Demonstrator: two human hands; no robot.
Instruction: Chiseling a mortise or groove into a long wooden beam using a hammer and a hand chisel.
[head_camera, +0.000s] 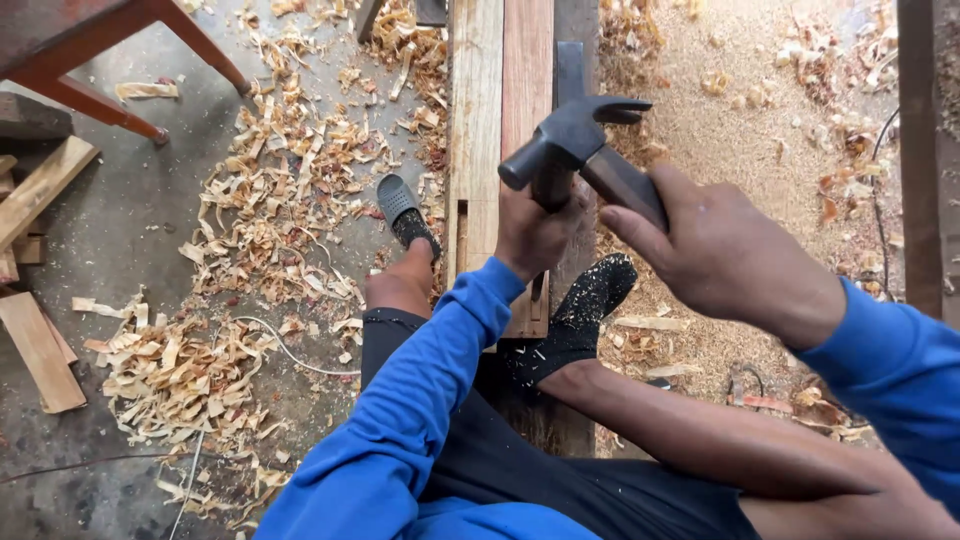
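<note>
Two hands busy. Right hand (715, 250) wrapped tight round claw hammer (575, 140) handle, gripped high near steel head, so head-heavy weight looks easy to control, probably short taps. Left hand (535, 235) clenched round chisel (553, 185); rigid tool, looks slim, mostly hidden. Both sit over reddish plank (527, 70), hard and stiff, lying on floor amid shavings (260, 190).

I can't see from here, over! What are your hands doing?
Right hand grips claw hammer. Left hand holds chisel handle on wooden plank. Wood shavings around.
</note>
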